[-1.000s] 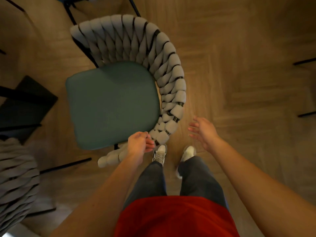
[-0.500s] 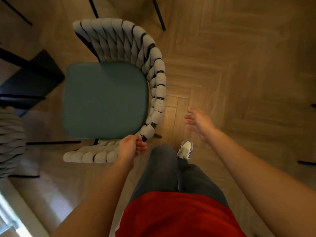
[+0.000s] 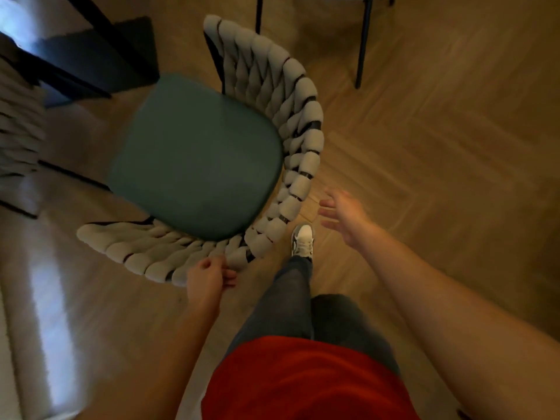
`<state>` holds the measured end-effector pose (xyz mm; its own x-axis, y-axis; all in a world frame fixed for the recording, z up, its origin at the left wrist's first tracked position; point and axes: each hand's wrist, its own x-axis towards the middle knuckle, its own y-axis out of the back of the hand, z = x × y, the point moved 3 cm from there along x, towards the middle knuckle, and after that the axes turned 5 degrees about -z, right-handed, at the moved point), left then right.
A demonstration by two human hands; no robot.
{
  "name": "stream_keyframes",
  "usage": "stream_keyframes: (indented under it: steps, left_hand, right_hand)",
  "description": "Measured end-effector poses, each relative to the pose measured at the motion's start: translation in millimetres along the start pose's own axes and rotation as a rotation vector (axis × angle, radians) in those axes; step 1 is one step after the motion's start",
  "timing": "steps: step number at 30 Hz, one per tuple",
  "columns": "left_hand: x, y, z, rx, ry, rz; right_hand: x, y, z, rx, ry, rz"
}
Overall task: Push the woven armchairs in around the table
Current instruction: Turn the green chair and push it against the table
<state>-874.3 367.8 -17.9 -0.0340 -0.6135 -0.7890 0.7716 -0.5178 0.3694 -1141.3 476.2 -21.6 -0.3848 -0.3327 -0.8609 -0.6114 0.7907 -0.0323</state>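
Observation:
A woven armchair (image 3: pixel 197 159) with a teal seat and a thick pale braided backrest stands in front of me on the wooden floor. Its open front faces the upper left, toward the dark table base (image 3: pixel 91 59). My left hand (image 3: pixel 207 278) grips the near rim of the braided backrest, fingers curled round it. To the right of the backrest, my right hand (image 3: pixel 344 218) hovers with fingers spread, touching nothing.
A second woven armchair (image 3: pixel 18 125) shows at the left edge. Black legs of another chair (image 3: pixel 362 40) stand at the top right. My own foot (image 3: pixel 303 241) is planted just right of the backrest. Herringbone floor spreads out on the right.
The armchair has turned and shifted; its backrest now curves round to my near side and its front points more toward the table base. My left hand kept its grip; my right stayed off the chair.

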Motion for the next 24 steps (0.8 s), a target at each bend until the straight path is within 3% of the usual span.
stream_keyframes:
  steps: [6, 11, 17, 21, 24]
  left_hand:
    - [-9.9, -9.9, 0.2, -0.061, 0.043, 0.133]
    - [-23.2, -26.4, -13.9, -0.229, 0.177, 0.31]
    - [-35.4, -64.2, -25.6, -0.823, 0.433, 0.268]
    - [-21.5, -80.8, -11.6, -1.155, 0.402, 0.228]
    - [-9.6, -87.3, 0.3, -1.256, 0.387, 0.23]
  right_hand:
    - [26.4, -0.1, -46.6, -0.106, -0.024, -0.05]
    - [48.9, -11.1, -72.5, -0.165, -0.066, -0.104]
    - [61.7, -24.1, -86.1, -0.184, -0.165, -0.169]
    - [68.9, -27.8, -86.6, -0.154, -0.217, -0.178]
    - [72.7, -33.4, -85.7, -0.14, -0.214, -0.183]
